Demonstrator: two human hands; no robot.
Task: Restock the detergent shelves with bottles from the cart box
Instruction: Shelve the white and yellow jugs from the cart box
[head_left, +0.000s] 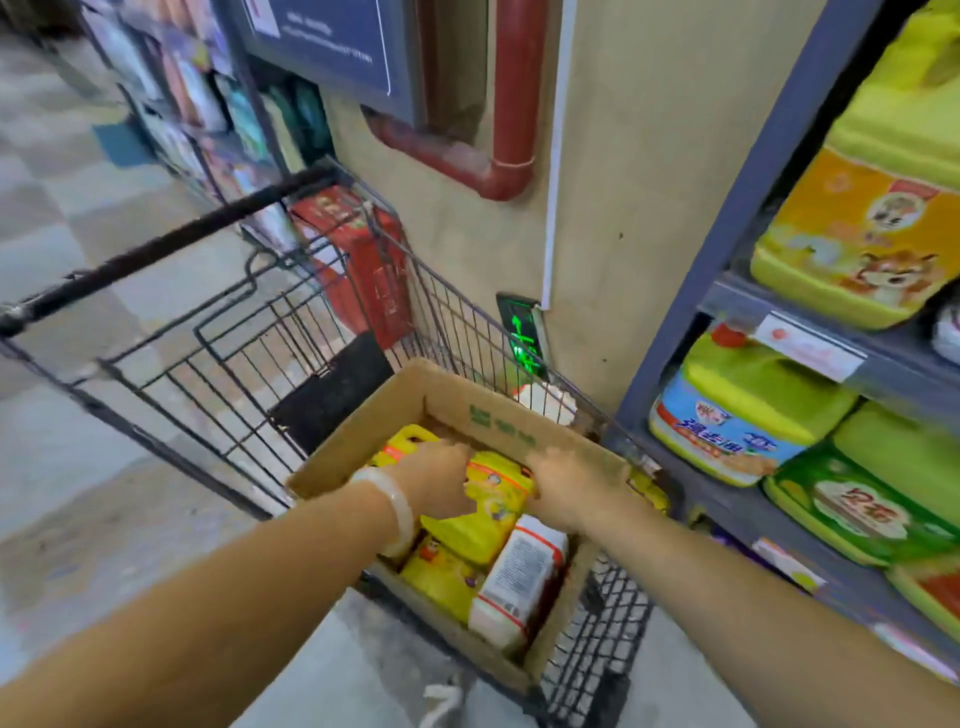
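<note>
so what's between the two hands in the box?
Head view: a yellow detergent bottle lies between the left hand and right hand, inside the cardboard box. Both hands touch it.

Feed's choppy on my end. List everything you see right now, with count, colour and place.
cardboard box: one, brown, in the cart, open on top
yellow bottles: at least three, inside the box
white bottle: one, red trim, in the box on its near right side
cart: one, dark wire, left of the shelves
red carton: one, at the cart's far end
shelves: grey, right, holding yellow and green jugs
red pipe: on the beige wall
left hand: on a yellow bottle; pale bracelet on the wrist
right hand: in the box by its right wall
</note>
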